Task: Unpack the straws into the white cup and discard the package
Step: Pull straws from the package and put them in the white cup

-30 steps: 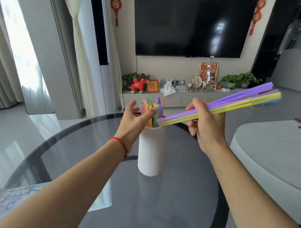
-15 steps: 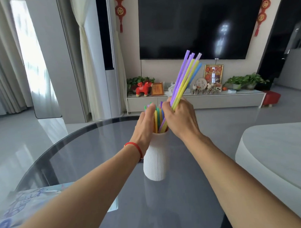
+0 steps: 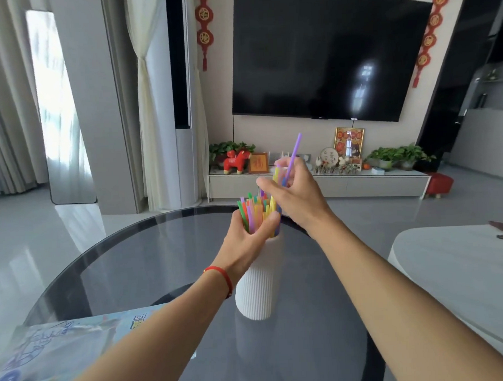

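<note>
Above cup (image 3: 259, 278), fingers (image 3: 283, 163) pinching straws (image 3: 293, 154)

Both my bare forearms reach forward from the bottom of the view, converging toward the middle. My left hand (image 3: 245, 242) is curled into a loose ring, thumb on the right and fingers on the far side, and a thin red cord bracelet (image 3: 220, 275) circles that wrist. My right hand (image 3: 294, 194) is raised above and just behind it, fingers (image 3: 268, 185) blurred, wrist bent slightly inward.
</note>
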`<state>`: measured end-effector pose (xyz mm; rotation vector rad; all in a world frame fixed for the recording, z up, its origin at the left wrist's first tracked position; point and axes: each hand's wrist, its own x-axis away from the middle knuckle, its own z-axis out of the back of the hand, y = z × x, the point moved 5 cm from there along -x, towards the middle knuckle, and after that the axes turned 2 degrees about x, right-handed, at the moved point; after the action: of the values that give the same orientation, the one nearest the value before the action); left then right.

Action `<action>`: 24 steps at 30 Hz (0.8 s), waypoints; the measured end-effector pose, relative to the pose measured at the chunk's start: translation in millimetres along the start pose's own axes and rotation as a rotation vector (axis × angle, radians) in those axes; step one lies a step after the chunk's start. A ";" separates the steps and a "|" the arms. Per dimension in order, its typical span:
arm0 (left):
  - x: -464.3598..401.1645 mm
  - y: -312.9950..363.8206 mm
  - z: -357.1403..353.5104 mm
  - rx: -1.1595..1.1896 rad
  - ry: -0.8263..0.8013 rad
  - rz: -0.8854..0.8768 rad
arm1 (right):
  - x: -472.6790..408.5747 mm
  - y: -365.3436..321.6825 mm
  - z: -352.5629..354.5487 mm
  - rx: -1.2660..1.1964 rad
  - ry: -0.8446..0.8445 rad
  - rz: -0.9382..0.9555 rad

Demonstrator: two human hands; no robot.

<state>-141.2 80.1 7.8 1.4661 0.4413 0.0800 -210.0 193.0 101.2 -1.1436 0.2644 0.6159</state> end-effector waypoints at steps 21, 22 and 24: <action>-4.2 -10.8 -0.7 -0.220 -0.115 -0.141 | 14.8 -24.1 -16.3 0.465 -0.114 0.428; -4.2 -10.8 -0.9 -0.220 -0.119 -0.144 | 15.7 -21.4 -22.2 0.514 -0.181 0.417; -4.4 -11.1 -2.2 -0.219 -0.131 -0.151 | 23.2 -9.4 -33.1 0.623 -0.291 0.380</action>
<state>-148.3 79.5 -2.0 1.2111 0.4210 -0.0850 -182.2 167.8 83.4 -0.3956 0.3926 0.9422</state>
